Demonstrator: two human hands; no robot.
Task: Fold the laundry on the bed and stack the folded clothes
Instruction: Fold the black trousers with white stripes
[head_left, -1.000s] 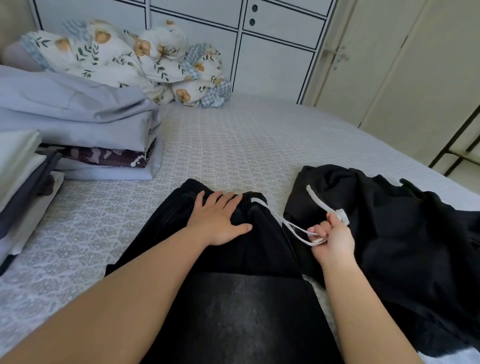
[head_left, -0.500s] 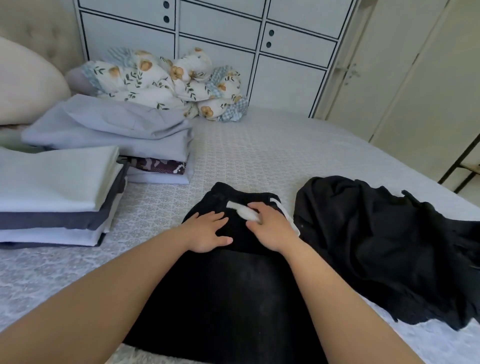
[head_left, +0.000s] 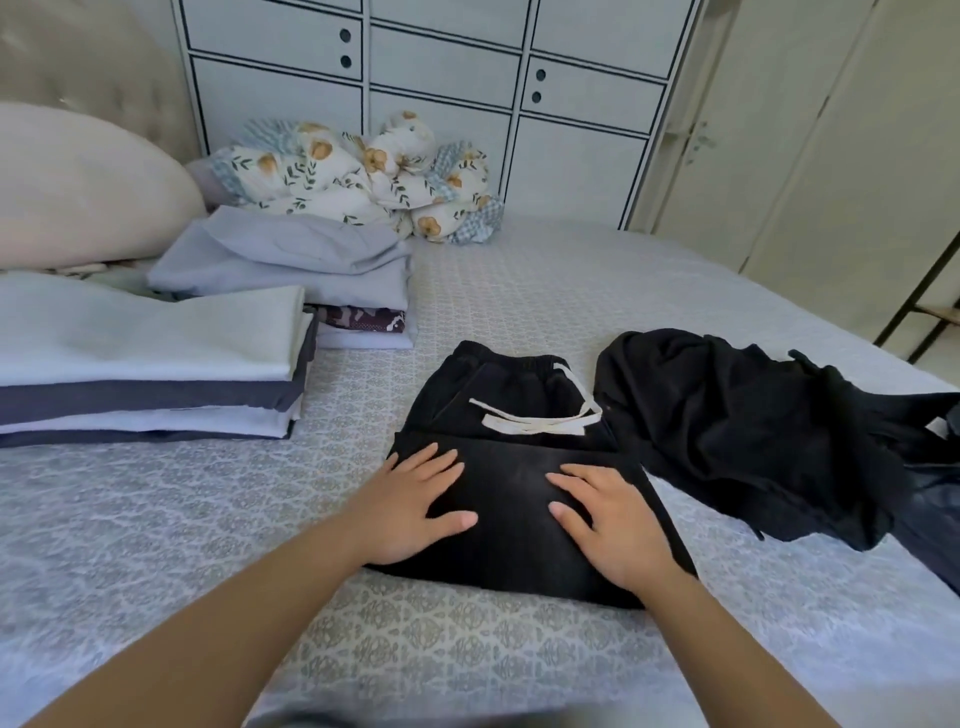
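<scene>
Now both hands, left hand (head_left: 415, 506) and right hand (head_left: 613, 519), press flat with straight fingers, gripping nothing, on the folded black drawstring trousers (head_left: 514, 535) lying mid-bed (head_left: 519, 291). Soft, limp and probably light, they are best taken by both side edges.
</scene>
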